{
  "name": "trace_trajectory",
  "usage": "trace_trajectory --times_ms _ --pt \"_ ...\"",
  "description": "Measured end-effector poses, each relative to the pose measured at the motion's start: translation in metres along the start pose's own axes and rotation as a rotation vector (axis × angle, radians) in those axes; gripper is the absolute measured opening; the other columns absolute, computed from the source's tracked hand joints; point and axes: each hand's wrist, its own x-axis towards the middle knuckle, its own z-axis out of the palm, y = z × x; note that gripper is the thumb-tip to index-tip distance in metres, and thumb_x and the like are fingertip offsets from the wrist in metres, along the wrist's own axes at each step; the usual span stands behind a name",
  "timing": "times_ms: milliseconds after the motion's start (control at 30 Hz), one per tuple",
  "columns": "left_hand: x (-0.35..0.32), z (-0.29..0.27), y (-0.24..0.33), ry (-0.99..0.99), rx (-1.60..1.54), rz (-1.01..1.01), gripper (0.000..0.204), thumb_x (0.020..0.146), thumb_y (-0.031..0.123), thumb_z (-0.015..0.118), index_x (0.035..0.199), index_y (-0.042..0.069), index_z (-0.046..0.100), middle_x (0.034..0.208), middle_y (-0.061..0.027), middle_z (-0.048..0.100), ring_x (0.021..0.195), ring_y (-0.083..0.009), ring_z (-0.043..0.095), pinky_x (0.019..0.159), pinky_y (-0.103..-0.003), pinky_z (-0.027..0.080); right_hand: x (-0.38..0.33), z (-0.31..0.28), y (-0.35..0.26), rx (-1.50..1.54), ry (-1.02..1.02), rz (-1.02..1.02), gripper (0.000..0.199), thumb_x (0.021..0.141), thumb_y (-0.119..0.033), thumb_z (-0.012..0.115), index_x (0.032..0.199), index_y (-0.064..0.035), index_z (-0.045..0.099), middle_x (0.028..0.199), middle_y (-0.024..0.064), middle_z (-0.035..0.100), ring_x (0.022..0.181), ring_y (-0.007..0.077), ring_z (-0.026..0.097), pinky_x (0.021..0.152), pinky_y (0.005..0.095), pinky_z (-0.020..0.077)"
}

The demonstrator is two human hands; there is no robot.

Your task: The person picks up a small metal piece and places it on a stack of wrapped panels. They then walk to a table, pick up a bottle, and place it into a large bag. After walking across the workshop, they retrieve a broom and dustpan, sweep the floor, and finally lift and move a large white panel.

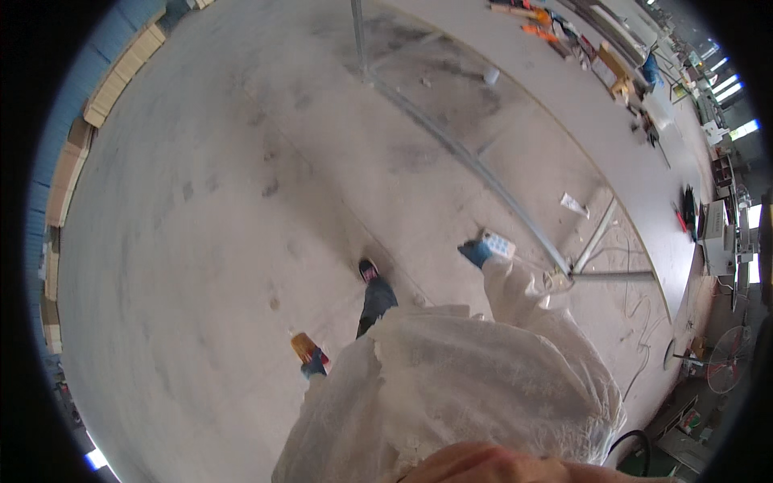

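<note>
Gloved left hand (313, 364) grips an orange bottle (303, 347), right hand (477, 252) closed on a pale block (498, 244), both over the concrete floor (209, 241); firm holds advised while walking.

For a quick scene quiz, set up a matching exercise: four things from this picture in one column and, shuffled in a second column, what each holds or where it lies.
Things:
1. left hand
2. right hand
3. shoe
4. scrap of paper

Places or states:
A. on the floor beside the grey metal frame
B. holds an orange object
C. stepping forward on the dusty floor
D. holds a small white box

Pairs: 1-B, 2-D, 3-C, 4-A
</note>
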Motion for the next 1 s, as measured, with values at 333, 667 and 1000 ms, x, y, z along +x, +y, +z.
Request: trace_trajectory --times_ms 333,667,1000 --pt "0.174 0.094 0.437 -0.158 -0.182 0.466 0.058 0.067 0.035 0.087 0.098 -0.009 0.065 0.093 -0.0157 0.069 0.081 -0.0228 0.066 0.072 -0.037 0.054 0.141 0.045 -0.125 0.132 -0.316 0.456 0.058 0.076 -0.056 0.069 0.103 -0.0047 0.074 0.108 0.0184 0.070 0.105 0.0336 0.065 0.090 0.0425 0.0502" --pt "0.327 0.224 0.748 -0.124 0.089 0.551 0.040 0.078 0.030 0.081 0.087 -0.006 0.064 0.079 -0.0109 0.066 0.072 -0.0216 0.063 0.064 -0.036 0.051 0.471 0.022 -0.289 0.014 -0.311 0.501 0.062 0.076 -0.062 0.063 0.108 -0.0093 0.072 0.108 0.0173 0.069 0.105 0.0341 0.065 0.094 0.0450 0.0484" --pt "0.480 0.312 1.009 -0.174 0.028 0.361 0.039 0.078 0.029 0.080 0.086 -0.006 0.063 0.078 -0.0104 0.066 0.071 -0.0204 0.062 0.063 -0.035 0.051 0.872 -0.169 -0.731 0.173 -0.135 -0.279 0.058 0.087 -0.049 0.058 0.126 -0.0064 0.061 0.124 0.0171 0.063 0.118 0.0364 0.057 0.101 0.0452 0.0445"
